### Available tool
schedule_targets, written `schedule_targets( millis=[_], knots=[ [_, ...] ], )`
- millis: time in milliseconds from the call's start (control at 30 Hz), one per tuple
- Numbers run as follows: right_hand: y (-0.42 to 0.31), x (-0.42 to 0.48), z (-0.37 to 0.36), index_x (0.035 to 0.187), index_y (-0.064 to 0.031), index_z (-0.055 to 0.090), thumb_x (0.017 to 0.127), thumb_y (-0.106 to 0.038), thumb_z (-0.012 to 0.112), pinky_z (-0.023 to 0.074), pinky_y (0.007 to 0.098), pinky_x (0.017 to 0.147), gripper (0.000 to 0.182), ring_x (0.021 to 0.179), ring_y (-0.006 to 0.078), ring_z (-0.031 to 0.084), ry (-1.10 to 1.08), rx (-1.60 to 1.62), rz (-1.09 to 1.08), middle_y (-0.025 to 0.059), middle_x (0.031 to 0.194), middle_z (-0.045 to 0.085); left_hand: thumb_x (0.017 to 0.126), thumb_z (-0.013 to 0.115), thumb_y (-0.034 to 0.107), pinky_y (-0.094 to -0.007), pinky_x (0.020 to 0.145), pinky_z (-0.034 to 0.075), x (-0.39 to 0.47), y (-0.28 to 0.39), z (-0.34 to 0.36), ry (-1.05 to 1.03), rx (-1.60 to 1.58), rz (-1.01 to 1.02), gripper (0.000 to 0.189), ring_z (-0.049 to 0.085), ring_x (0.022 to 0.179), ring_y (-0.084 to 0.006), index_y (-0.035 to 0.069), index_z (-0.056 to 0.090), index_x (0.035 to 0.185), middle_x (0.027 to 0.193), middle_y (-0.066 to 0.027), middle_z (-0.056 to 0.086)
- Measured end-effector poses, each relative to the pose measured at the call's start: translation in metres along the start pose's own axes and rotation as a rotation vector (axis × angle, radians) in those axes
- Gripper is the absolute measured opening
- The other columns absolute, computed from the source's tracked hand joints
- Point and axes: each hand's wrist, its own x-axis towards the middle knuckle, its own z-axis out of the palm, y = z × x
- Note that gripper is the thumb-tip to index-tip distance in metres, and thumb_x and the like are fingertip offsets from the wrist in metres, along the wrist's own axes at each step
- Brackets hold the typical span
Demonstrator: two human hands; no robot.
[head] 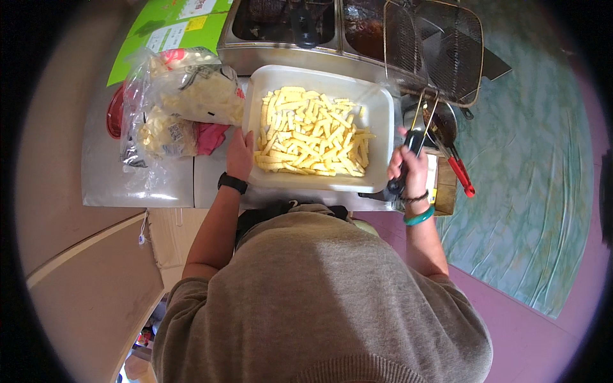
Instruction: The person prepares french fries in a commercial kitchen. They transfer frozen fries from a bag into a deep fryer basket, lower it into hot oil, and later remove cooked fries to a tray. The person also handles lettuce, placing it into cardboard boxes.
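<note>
My left hand (240, 155) rests against the left rim of a white plastic tub (378, 184). Crinkle-cut potato fries (311, 134) lie spread over the tub's floor. By the tub's right side, my right hand (409, 167) is closed around the black handle (414, 141) of a wire frying basket (450, 60). The basket's mesh is up and away from me, beyond the tub's far right corner, over the fryer's right end. Clear plastic bags of fries (201, 98) lie to the left of the tub, with a pink cloth (210, 138) partly under them.
A steel fryer (282, 57) with dark wells stands behind the tub. Red-handled tongs (460, 176) lean in a metal pan (448, 117) at right, above a wooden box (445, 186). A green carton (139, 52) and red bowl (115, 112) are at left. A marbled green cover (531, 191) spreads at right.
</note>
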Motion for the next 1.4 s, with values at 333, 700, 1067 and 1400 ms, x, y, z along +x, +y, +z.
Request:
schedule_targets(
  millis=[333,700,1067,1400],
  knots=[
    [-0.079,0.11,-0.022,0.13,-0.0014,0.034,0.09,-0.018,0.043,0.038,0.0241,0.044,0.044,0.049,0.0086,0.041,-0.498,0.536,0.153,-0.0013,0.067,0.043,0.089,0.048,0.022,-0.0456,0.063,0.042,-0.002,-0.007,0.003,0.023,0.038,-0.024,0.023,0.055,0.076,-0.0415,0.0,0.048,0.094,0.081,-0.0238,0.057],
    [-0.127,0.177,-0.02,0.127,0.0029,0.035,0.087,-0.012,0.043,0.0439,0.0244,0.054,0.044,0.06,0.0117,0.052,-0.616,0.721,0.431,0.0044,0.074,0.053,0.089,0.047,0.024,-0.0475,0.062,0.041,-0.004,-0.01,0.007,0.062,-0.054,0.012,0.026,0.053,0.075,-0.0433,-0.002,0.046,0.091,0.08,-0.0251,0.055],
    [-0.134,0.217,-0.01,0.126,0.0079,0.032,0.082,-0.008,0.049,0.0446,0.0221,0.048,0.05,0.053,0.0124,0.051,-0.506,0.713,0.433,0.005,0.069,0.054,0.09,0.046,0.027,-0.0481,0.062,0.042,-0.005,-0.016,0.008,0.081,-0.072,0.016,0.027,0.054,0.076,-0.0437,0.001,0.045,0.094,0.079,-0.0251,0.057],
    [-0.095,0.204,-0.025,0.125,0.0092,0.035,0.084,-0.013,0.046,0.0389,0.0217,0.045,0.048,0.057,0.0122,0.051,-0.542,0.604,0.399,0.0054,0.072,0.055,0.088,0.048,0.024,-0.0492,0.062,0.042,-0.005,-0.012,0.009,0.094,-0.016,0.058,0.026,0.054,0.075,-0.0437,-0.001,0.046,0.096,0.078,-0.025,0.057]
  ],
)
